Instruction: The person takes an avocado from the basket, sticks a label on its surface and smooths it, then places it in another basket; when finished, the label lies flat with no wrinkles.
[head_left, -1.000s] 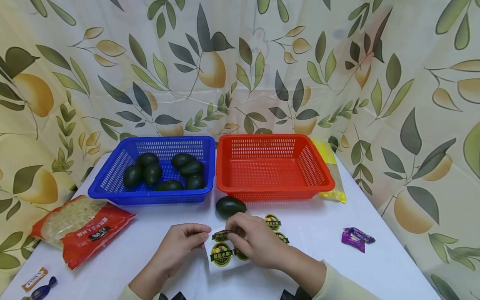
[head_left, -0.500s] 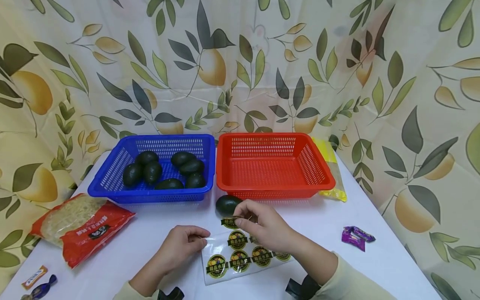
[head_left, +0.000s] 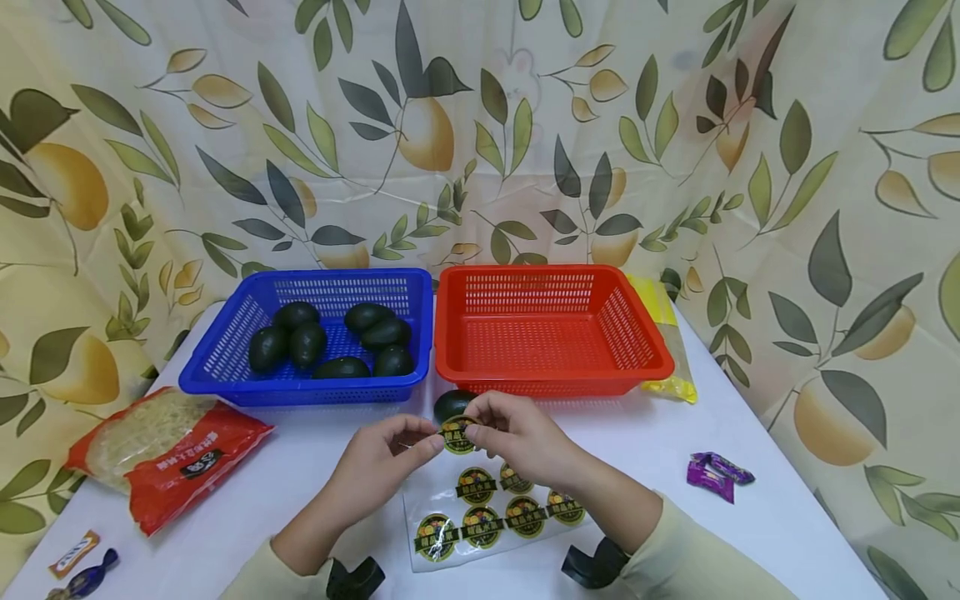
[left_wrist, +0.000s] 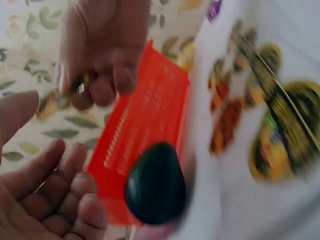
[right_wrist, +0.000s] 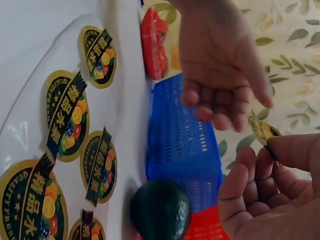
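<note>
We see the round sticker lifted off the bench, pinched at its right edge between the thumb and curled fingers of the right hand; in the right wrist view the same sticker stands out past the thumb tip, edge-on. The left hand meets it from the other side, its fingers loosely bent with the thumb and forefinger tips at the sticker's left edge, though we cannot tell whether they actually grip it or only touch it. Sticker and fingertips sit just in front of the lone avocado, which lies on the bench by the front rim of the red basket, partly hidden behind the hands. The sticker sheet lies flat near the bench's front edge, below both hands. Half a second ago the left hand was pressing down the sheet's left edge and the right hand alone held the sticker up by the avocado; since then the left hand has let go of the sheet and risen to join the right. The blue basket with its six avocados sits at the back left, the red noodle packet near the left edge, and a purple candy toward the right edge.
</note>
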